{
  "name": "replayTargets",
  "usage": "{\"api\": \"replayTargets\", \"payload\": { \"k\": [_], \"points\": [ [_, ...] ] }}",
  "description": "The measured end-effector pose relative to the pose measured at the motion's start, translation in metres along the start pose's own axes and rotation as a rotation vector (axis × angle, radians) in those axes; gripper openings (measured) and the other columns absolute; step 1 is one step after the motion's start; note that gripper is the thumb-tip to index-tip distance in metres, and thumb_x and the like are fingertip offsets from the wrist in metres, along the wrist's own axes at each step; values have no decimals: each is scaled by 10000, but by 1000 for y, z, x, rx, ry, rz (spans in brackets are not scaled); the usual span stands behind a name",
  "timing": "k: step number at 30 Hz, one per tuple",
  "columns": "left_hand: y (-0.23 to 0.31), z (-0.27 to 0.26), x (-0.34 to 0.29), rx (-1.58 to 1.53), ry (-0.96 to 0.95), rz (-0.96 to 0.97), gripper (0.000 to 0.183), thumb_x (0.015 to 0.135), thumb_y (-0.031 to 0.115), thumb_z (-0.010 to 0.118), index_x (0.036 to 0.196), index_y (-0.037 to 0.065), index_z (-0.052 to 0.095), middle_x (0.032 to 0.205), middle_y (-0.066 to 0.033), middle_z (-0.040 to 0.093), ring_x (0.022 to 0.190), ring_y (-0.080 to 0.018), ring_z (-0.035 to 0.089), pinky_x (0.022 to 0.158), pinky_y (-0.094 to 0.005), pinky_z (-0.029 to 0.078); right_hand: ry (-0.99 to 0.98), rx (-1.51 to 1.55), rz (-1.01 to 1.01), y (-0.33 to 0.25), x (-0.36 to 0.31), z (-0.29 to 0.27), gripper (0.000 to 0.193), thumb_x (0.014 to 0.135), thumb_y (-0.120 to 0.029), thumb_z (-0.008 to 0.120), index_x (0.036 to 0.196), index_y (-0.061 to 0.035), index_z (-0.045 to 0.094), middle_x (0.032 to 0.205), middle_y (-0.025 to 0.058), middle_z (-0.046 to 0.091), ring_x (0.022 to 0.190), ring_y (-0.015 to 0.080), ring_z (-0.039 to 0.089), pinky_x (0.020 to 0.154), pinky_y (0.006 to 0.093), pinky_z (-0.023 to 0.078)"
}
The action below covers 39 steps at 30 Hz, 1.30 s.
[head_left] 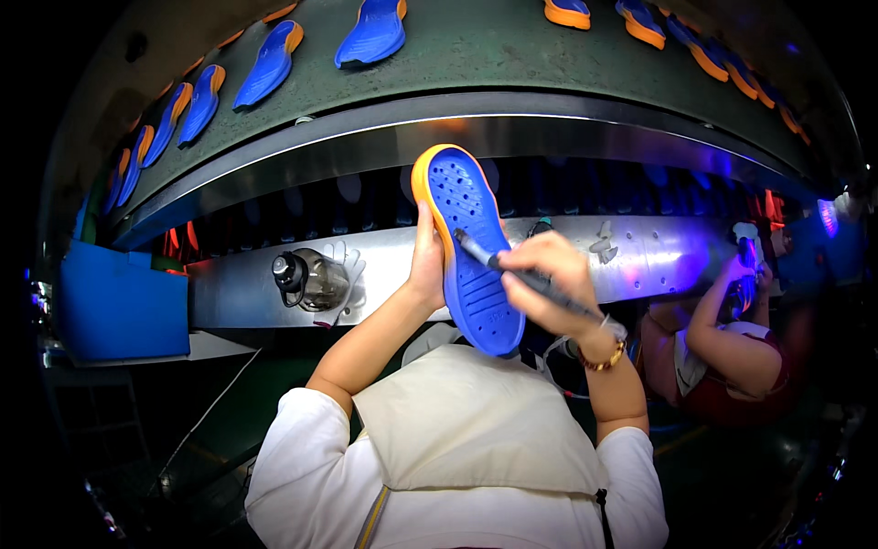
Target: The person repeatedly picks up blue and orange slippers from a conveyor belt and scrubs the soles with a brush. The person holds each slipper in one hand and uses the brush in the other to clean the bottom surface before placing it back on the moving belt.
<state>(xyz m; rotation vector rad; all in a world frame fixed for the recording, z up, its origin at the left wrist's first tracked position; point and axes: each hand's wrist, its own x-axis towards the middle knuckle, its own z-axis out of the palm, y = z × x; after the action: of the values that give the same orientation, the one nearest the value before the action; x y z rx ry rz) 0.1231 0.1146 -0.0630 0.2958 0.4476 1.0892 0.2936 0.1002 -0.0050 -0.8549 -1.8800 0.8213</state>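
Observation:
My left hand [426, 259] holds a blue shoe sole [477, 297] with an orange rim by its left edge, tilted up above the metal bench. Round holes dot the far half of the sole's inner face, and grooves run across the nearer half. Closed around a dark-handled brush [477, 249], my right hand [558, 274] is over the sole's right side. The brush's tip meets the inner face near the middle, just below the holes. Part of the left hand's grip is hidden behind the sole.
A green conveyor belt [494, 55] carries several blue-and-orange soles beyond the metal rail [384, 128]. On the bench [229, 288] stand a dark, clear-walled bottle [315, 281] and a pale glove [350, 270]. A blue bin [119, 297] is at left; a co-worker [722, 343] sits at right.

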Motion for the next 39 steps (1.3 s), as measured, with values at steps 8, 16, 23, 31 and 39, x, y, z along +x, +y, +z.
{"api": "replayTargets", "payload": {
  "k": [8,16,23,31,39],
  "points": [
    [19,5,-12,-17,20,28,861,785,722,110,1223,48,419,1076,-164,550,979,-279,552,855,-421,455,-312,172,-1,-25,0,-22,183,651,-53,651,834,-61,654,791,73,631,755,210,599,684,310,468],
    [30,14,-8,-107,-140,163,881,771,740,134,1268,46,352,1094,-186,533,1009,-320,526,891,-480,410,-387,298,-34,-33,1,-13,208,657,-11,663,865,-16,648,847,112,642,825,213,595,765,300,475],
    [45,22,0,-45,-121,196,935,751,760,170,1215,-18,402,1137,-196,507,1012,-319,530,921,-484,395,-388,244,-36,-19,-7,-22,243,673,-24,692,913,-48,664,912,48,661,910,217,573,807,312,467],
    [45,47,-11,28,-46,219,743,857,588,246,1311,3,300,1247,-211,436,1110,-331,474,956,-425,372,57,907,438,4,-19,-7,211,748,8,579,951,65,563,997,217,592,938,272,591,857,349,456],
    [21,34,-16,-66,-60,129,542,912,412,307,1281,18,356,1194,-152,503,1064,-249,523,927,-381,405,-58,701,331,-11,-22,-7,215,761,58,580,976,46,590,1005,165,614,930,174,586,840,271,452]
  ]
}}
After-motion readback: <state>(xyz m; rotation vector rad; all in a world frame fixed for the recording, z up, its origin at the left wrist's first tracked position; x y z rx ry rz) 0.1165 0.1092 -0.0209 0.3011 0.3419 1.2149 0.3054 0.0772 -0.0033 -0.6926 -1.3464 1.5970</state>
